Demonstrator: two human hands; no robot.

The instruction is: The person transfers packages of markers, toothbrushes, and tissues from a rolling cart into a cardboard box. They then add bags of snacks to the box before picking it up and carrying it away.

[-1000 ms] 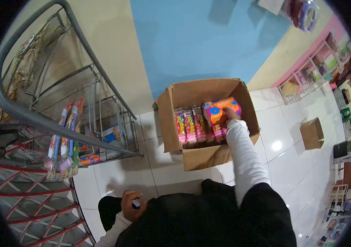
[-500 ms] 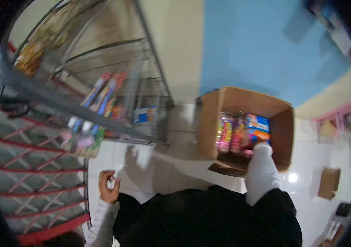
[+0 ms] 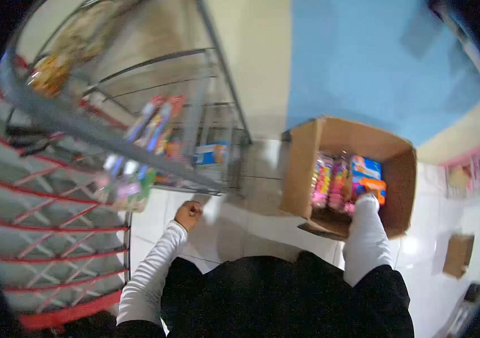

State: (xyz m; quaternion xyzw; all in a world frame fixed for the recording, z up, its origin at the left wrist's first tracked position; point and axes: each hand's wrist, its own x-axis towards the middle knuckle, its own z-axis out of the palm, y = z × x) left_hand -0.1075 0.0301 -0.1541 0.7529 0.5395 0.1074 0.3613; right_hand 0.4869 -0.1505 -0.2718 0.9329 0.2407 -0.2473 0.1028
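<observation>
Orange-blue packet [image 3: 368,179] sits in the cardboard box [image 3: 307,163] under our right hand [image 3: 367,198], fingers apparently grasping it; left hand [image 3: 188,214] clenched near the wire rack [image 3: 138,141]; a loose hold could topple neighbouring packets [image 3: 330,183].

I'm looking down at a glossy white tile floor [image 3: 251,231]. An open cardboard box [image 3: 302,169] sits on it at about 2 o'clock, with a smaller closed cardboard box [image 3: 457,254] further out around 4 o'clock. A wire display rack [image 3: 138,141] stands on the tiles at 10 o'clock. Everything's kinda blurry.
</observation>
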